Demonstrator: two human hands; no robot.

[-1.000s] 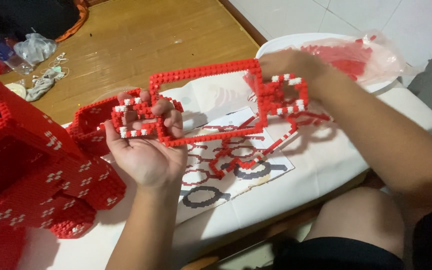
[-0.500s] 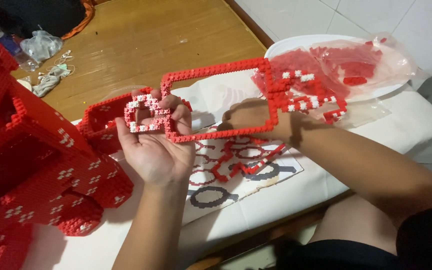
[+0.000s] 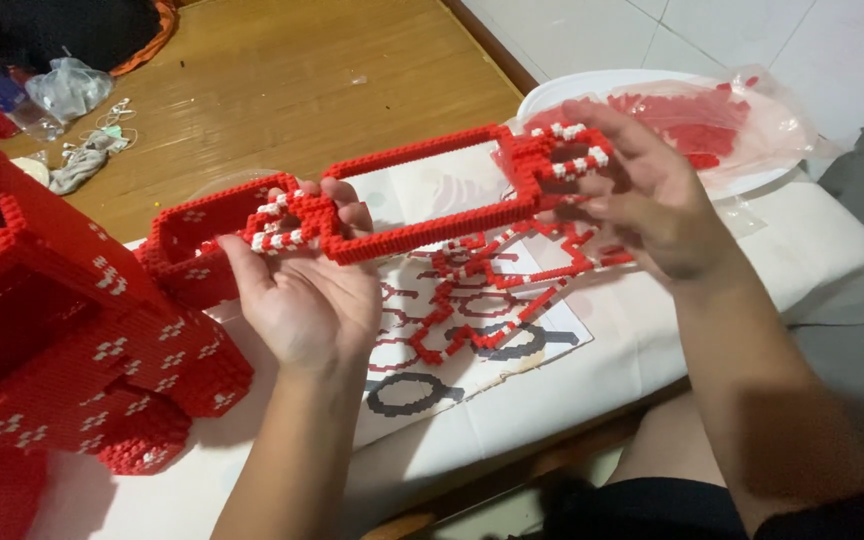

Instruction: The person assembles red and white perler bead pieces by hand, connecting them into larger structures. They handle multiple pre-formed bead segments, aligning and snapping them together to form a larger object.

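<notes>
Hands (image 3: 307, 290) on studded rectangular brick frame (image 3: 422, 195)

Brick frame (image 3: 422, 190) above instruction sheet (image 3: 452, 330), large brick model (image 3: 62, 340) left.

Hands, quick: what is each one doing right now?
Left hand: palm up, fingers closed on one end of the red brick frame.
Right hand: fingers gripping the frame's other end.

Clear bag of red bricks (image 3: 697, 115) far right; crumpled clear wrappers (image 3: 70, 88) far left.
</notes>
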